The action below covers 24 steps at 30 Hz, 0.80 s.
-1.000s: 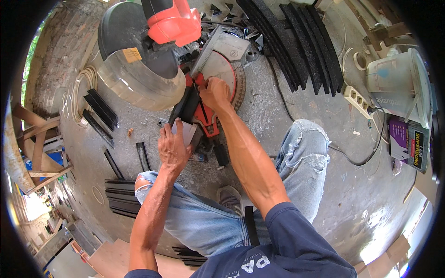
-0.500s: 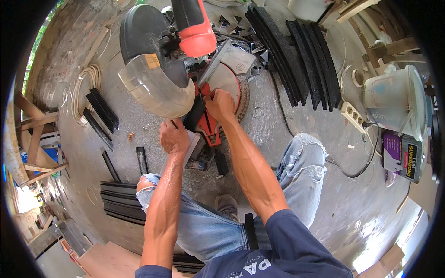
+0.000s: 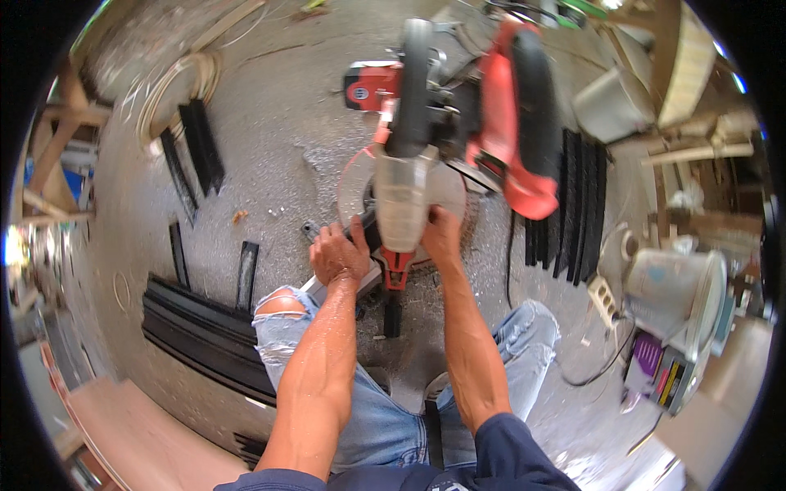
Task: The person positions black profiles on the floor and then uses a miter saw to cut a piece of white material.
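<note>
We crouch on the rough grey concrete floor (image 3: 270,155), both knees in torn pale-blue jeans (image 3: 385,409) drawn up under our forearms, low enough to reach the tool. Our left hand (image 3: 337,255) lies knuckles-up, fingers curled down over a dark workpiece on the saw's round table, seemingly to steady it; we cannot see the piece clearly. Our right hand (image 3: 442,233) is closed at the front edge of that table, beside the blade guard; what it grips is hidden. The red-and-black mitre saw with its clear blade guard (image 3: 426,139) stands just ahead. Further out, black profile strips (image 3: 205,323) lie stacked at our left, about five more (image 3: 573,196) side by side at our right.
</note>
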Motion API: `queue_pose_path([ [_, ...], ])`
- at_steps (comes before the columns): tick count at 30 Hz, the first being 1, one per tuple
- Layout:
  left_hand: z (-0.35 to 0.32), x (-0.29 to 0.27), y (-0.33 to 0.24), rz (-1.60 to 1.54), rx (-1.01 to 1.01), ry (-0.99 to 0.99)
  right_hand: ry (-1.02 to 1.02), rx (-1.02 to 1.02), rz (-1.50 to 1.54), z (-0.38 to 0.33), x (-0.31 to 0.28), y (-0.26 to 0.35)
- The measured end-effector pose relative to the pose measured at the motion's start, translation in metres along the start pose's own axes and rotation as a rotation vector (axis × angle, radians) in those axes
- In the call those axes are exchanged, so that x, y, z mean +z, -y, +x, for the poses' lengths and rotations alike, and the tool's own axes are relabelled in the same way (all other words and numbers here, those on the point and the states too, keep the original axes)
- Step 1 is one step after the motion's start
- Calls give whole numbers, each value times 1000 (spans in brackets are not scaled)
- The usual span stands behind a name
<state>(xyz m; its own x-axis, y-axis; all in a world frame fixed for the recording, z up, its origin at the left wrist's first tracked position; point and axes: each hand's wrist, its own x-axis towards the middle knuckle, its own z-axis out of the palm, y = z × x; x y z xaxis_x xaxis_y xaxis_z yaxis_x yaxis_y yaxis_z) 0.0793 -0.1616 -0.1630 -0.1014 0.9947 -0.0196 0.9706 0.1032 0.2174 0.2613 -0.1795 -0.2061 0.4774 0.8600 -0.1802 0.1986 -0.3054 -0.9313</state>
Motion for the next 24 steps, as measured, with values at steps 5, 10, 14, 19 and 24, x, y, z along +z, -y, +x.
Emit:
queue_pose_path([
  [5,0,-2,2,-47,2,-29,-175,-52,419,9,-96,71],
  [10,-4,3,12,-59,25,-26,-58,-99,511,50,-152,259],
  [14,-3,1,10,-76,16,-42,-48,-148,12,62,-137,306],
  [19,0,7,1,-91,31,-94,-111,-233,-420,32,-136,304],
  [24,-2,5,9,-82,12,-110,-140,-227,-229,-31,-109,269],
])
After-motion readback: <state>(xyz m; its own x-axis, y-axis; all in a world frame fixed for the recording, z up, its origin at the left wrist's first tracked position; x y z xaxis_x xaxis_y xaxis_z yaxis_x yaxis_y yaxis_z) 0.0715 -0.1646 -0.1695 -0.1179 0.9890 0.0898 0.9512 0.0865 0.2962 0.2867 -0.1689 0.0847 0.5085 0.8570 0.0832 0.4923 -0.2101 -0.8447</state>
